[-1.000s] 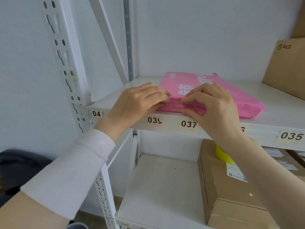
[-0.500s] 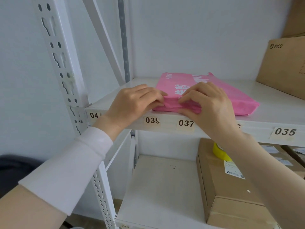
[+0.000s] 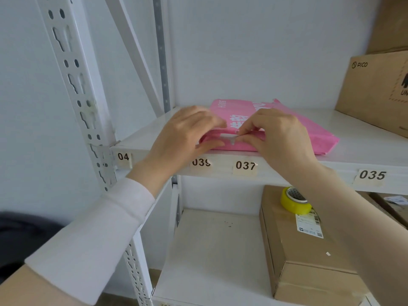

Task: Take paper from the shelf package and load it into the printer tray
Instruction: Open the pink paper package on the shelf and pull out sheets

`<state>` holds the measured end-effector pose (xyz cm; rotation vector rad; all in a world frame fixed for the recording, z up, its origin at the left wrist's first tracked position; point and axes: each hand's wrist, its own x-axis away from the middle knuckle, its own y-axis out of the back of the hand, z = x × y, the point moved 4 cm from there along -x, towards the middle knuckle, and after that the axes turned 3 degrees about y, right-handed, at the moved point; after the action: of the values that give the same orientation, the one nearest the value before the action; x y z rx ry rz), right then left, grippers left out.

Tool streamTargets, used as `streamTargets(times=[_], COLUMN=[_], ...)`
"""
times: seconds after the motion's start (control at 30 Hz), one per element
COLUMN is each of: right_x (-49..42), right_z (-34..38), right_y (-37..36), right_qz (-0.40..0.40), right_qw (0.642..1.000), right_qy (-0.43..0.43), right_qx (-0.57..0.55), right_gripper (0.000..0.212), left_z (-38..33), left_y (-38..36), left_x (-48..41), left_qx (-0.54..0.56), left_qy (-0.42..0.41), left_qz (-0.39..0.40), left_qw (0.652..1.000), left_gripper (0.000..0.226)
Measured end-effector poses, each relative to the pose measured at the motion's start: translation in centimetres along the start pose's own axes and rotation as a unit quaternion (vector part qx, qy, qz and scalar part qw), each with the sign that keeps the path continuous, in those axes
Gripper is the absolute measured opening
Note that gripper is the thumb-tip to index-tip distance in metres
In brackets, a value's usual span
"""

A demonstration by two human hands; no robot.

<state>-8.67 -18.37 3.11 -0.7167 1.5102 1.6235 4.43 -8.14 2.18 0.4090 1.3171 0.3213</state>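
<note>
A pink paper package (image 3: 309, 131) with white lettering lies flat on the white shelf (image 3: 364, 149), its near end toward me. My left hand (image 3: 185, 135) grips the left part of that near end, fingers over the top and thumb under. My right hand (image 3: 276, 138) pinches the wrapper at the same end, just right of the left hand. Between the two hands the wrapper is parted and a strip of white paper (image 3: 228, 136) shows. No printer is in view.
A brown PICO carton (image 3: 379, 91) stands at the shelf's right back. On the shelf below sits a cardboard box (image 3: 293, 250) with a yellow tape roll (image 3: 294, 200) on top. A perforated white upright (image 3: 77, 85) rises at left.
The wrapper's near end has been pulled apart between my hands, and white paper now shows in the gap. The hands stay at the package's near end.
</note>
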Motion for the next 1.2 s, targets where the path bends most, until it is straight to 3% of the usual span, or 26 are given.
streamTargets(times=[0.17, 0.27, 0.37, 0.53, 0.73, 1.07, 1.2], right_x=[-0.4, 0.5, 1.9, 2.5, 0.3, -0.6, -0.7], right_z=[-0.2, -0.7, -1.7, -2.0, -1.6, -0.9, -0.8], right_y=[0.5, 0.7, 1.2, 2.0, 2.8, 3.2, 3.3], right_qz=[0.044, 0.029, -0.003, -0.04, 0.075, 0.105, 0.096], right_qw=[0.998, 0.999, 0.998, 0.997, 0.994, 0.99, 0.991], right_qy=[-0.035, 0.004, 0.052, 0.068, -0.012, -0.027, -0.027], right_qx=[0.019, -0.022, 0.02, 0.02, 0.072, 0.084, 0.087], right_gripper=[0.015, 0.017, 0.017, 0.009, 0.008, 0.019, 0.013], left_z=[0.1, 0.3, 0.4, 0.3, -1.4, -1.6, -1.6], left_y=[-0.9, -0.6, -0.6, -0.6, -1.1, -1.0, -0.9], left_x=[0.2, 0.0, -0.3, -0.4, -0.7, -1.2, -1.3], left_qx=[0.095, 0.102, 0.112, 0.094, 0.03, 0.066, 0.083], left_qy=[0.083, 0.114, 0.138, 0.128, 0.046, 0.117, 0.161], left_qz=[0.011, 0.013, 0.022, 0.023, 0.007, -0.01, -0.006], left_qw=[0.992, 0.988, 0.984, 0.987, 0.998, 0.991, 0.983], left_gripper=[0.025, 0.025, 0.028, 0.03, 0.013, 0.021, 0.023])
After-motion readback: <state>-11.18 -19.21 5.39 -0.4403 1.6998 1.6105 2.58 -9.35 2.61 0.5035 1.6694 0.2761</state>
